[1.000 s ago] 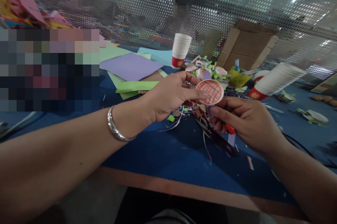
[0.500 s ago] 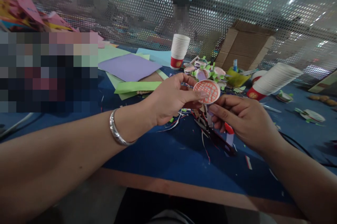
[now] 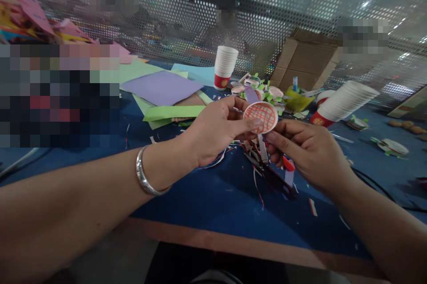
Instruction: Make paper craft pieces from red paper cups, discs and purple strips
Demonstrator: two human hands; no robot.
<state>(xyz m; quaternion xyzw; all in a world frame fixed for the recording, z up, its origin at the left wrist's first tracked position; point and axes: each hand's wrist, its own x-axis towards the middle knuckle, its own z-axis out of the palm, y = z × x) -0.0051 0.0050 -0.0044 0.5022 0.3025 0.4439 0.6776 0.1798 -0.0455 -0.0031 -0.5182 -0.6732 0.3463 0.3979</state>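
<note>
A small round paper cup base (image 3: 260, 113) with a white rim and orange criss-cross lines is held up above the table. My left hand (image 3: 222, 126) pinches it from the left, thumb flat on the patterned face and fingers behind. At its lower right rim, my right hand (image 3: 300, 148) is closed, thumb against fingers, gripping the edge; whatever else lies between those fingertips is hidden. Beneath the hands lie dark-handled scissors (image 3: 275, 177), paper strips and scraps. Just behind is a pile of finished-looking paper turtles (image 3: 256, 88) with green limbs.
One stack of paper cups (image 3: 226, 68) stands at the back; another stack (image 3: 348, 99) leans at the right. Coloured paper sheets (image 3: 163, 86) lie to the left. A yellow container (image 3: 296, 98), a cardboard box (image 3: 303, 62) and single paper turtles (image 3: 392, 146) are on the right. Perforated metal panel behind.
The view has shifted slightly. Both hands keep hold of the round piece, which is tilted a little more toward me; the right thumb sits close against its rim.
</note>
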